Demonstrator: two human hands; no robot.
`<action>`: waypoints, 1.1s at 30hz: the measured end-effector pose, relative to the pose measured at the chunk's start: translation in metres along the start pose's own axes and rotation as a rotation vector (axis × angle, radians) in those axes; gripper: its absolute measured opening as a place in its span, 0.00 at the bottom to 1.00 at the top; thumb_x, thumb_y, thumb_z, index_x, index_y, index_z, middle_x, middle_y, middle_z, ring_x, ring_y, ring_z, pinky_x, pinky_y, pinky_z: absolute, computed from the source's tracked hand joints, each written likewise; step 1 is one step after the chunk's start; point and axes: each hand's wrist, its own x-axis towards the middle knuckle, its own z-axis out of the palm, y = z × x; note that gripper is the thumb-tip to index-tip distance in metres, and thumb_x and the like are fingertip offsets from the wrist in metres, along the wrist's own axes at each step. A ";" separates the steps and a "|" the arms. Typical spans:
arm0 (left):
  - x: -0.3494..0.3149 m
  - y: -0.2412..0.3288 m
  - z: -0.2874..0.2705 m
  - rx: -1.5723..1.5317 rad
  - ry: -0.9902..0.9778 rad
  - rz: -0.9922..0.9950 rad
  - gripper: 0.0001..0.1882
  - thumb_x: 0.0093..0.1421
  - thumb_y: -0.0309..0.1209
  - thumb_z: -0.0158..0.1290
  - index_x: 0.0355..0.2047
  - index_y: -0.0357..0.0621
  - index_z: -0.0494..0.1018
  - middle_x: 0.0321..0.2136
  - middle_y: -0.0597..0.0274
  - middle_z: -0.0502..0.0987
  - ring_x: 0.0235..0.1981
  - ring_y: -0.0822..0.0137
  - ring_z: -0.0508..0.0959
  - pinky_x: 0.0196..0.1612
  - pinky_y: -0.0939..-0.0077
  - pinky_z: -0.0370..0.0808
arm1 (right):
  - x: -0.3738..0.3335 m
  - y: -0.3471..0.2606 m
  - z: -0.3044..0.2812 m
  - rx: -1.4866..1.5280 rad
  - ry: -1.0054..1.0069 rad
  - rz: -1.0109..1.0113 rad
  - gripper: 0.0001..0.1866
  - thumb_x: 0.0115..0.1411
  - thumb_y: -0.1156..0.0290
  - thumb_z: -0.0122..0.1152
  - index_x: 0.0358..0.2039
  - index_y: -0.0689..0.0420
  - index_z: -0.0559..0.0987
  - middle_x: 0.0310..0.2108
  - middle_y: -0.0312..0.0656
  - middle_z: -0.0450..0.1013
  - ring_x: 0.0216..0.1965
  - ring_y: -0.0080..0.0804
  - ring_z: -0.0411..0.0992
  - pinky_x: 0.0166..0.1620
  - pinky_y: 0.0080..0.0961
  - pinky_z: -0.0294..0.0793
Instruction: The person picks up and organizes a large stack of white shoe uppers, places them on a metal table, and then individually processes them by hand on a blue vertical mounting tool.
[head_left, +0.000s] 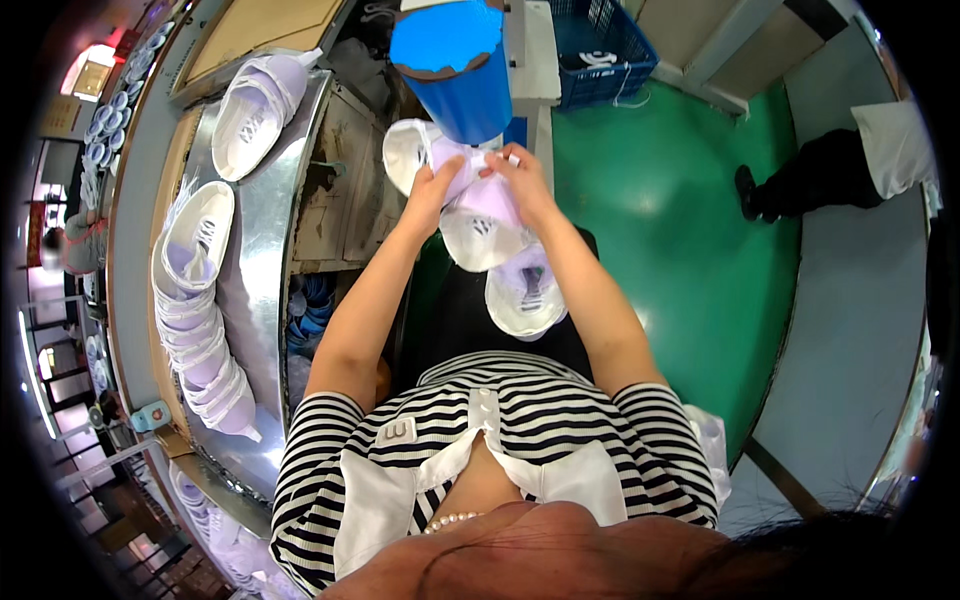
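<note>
Under the blue machine head [455, 85], a white and lilac shoe upper [482, 225] is gripped by both of my hands. My left hand [437, 190] pinches its left edge, thumb on top. On the other side my right hand [525, 182] closes its fingers on the lilac fabric, with a small white piece at the fingertips. Another upper [402, 160] lies beyond my left hand, beside the machine. A further upper [526, 298] rests lower down over my dark lap. The spot where the fabric meets the machine is mostly hidden.
To the left, a metal-topped bench [262, 220] carries a row of nested uppers [200, 345] and a separate upper [262, 110] farther back. A blue plastic crate [605, 60] stands beyond the machine on the green floor [660, 220]. Another person [835, 170] is at the right.
</note>
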 end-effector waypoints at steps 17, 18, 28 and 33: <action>0.004 0.007 0.046 -0.590 0.367 -0.223 0.16 0.63 0.31 0.47 0.49 0.36 0.67 0.46 0.56 0.73 0.49 0.59 0.73 0.53 0.60 0.70 | 0.007 -0.026 -0.036 -0.282 0.110 -0.010 0.09 0.59 0.65 0.58 0.28 0.58 0.75 0.23 0.36 0.72 0.25 0.21 0.68 0.30 0.19 0.67; -0.003 0.008 0.049 -0.640 0.364 -0.235 0.15 0.62 0.31 0.48 0.48 0.38 0.68 0.44 0.57 0.74 0.48 0.60 0.73 0.51 0.62 0.70 | 0.001 -0.027 -0.042 -0.241 0.160 -0.017 0.10 0.58 0.65 0.59 0.28 0.58 0.76 0.23 0.36 0.73 0.25 0.22 0.68 0.31 0.19 0.67; -0.043 -0.016 0.020 -0.091 0.166 0.210 0.15 0.63 0.33 0.47 0.45 0.35 0.70 0.40 0.63 0.73 0.42 0.72 0.72 0.46 0.76 0.68 | -0.069 -0.024 -0.042 -0.041 0.188 -0.188 0.09 0.59 0.67 0.57 0.35 0.58 0.72 0.35 0.38 0.71 0.36 0.22 0.68 0.40 0.18 0.66; -0.111 0.002 0.012 0.199 0.126 0.301 0.17 0.64 0.35 0.46 0.47 0.34 0.70 0.40 0.66 0.73 0.42 0.75 0.70 0.47 0.79 0.66 | -0.092 -0.033 -0.028 0.042 0.140 -0.220 0.09 0.61 0.68 0.54 0.38 0.59 0.71 0.37 0.38 0.72 0.36 0.22 0.68 0.40 0.17 0.67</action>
